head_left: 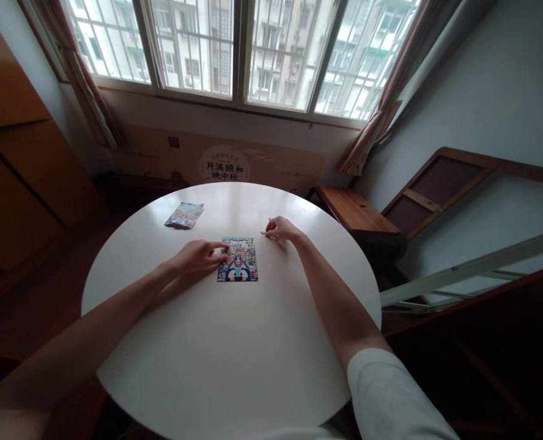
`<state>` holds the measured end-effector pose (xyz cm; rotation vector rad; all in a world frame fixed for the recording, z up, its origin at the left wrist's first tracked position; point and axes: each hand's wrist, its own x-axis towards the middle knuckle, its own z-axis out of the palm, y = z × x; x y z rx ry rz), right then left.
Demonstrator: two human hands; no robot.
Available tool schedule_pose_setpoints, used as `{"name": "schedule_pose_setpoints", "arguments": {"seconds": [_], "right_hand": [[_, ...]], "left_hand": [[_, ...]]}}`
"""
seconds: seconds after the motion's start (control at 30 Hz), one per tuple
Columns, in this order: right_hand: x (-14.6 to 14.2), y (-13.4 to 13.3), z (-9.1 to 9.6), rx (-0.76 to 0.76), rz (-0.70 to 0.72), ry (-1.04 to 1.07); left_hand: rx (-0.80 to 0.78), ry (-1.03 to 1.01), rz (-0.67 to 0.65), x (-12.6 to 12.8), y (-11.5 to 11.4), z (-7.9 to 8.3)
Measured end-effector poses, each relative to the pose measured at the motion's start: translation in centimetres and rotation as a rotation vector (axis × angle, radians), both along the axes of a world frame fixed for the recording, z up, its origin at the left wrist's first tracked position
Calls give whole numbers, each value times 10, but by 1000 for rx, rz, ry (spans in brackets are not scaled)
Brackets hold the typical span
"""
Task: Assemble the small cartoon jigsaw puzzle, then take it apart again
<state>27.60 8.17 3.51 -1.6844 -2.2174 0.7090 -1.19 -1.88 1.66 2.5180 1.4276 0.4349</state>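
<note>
Cardboard (262, 165) beyond table (216, 354) reads 月满颐和 映中秋; left hand (199, 255) loosely open, touching puzzle (241, 260); right hand (280, 228) curled, hold unclear.

Puzzle (240, 261) multicoloured, blue-patterned; table (235, 348) plain white.

Left grip (201, 253) is covering part of the puzzle (238, 269) on its left side. Small pieces (263, 233) by the right grip (279, 228) are showing too tiny to identify. Packet (184, 216) print is blurring past reading. Bottom edge is cutting off the white sleeve (391, 391); top edge, the window (240, 55).
</note>
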Motion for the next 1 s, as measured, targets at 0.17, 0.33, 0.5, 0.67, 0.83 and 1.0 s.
{"name": "schedule_pose_setpoints", "arguments": {"seconds": [0.17,0.33,0.5,0.67,0.83,1.0], "right_hand": [[0,2,-4,-95,8,116],[-4,-2,-3,-125,66,201],[-10,-5,6,3,125,179],[-22,-10,14,18,187,260],[-35,-14,16,36,210,264],[-46,-19,14,-105,241,349]], "left_hand": [[0,-3,0,1,-1,2],[5,-23,-4,0,-1,2],[7,-28,-5,0,-1,2],[2,-29,-10,-1,0,0],[-25,-12,-1,-1,-1,1],[-38,-2,18,0,-2,3]]}}
